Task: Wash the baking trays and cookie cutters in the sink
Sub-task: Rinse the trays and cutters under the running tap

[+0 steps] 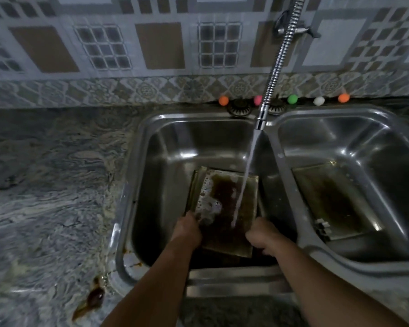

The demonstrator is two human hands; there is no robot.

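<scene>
I count two sink basins, the left basin (165, 161) and the right basin (354, 142). Two baking trays: one tray (224, 208) under my two hands, left hand (187, 232) and right hand (265, 234), the other tray (335, 201) beside it. Five small balls sit along the bench's back edge: two orange (223, 100) (343, 97), one pink (257, 99), one green (292, 99), one white (319, 101). One water stream (248, 171).

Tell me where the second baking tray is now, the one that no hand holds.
The dark rectangular metal baking tray lies in the right basin of the steel double sink, apart from both hands.
</scene>
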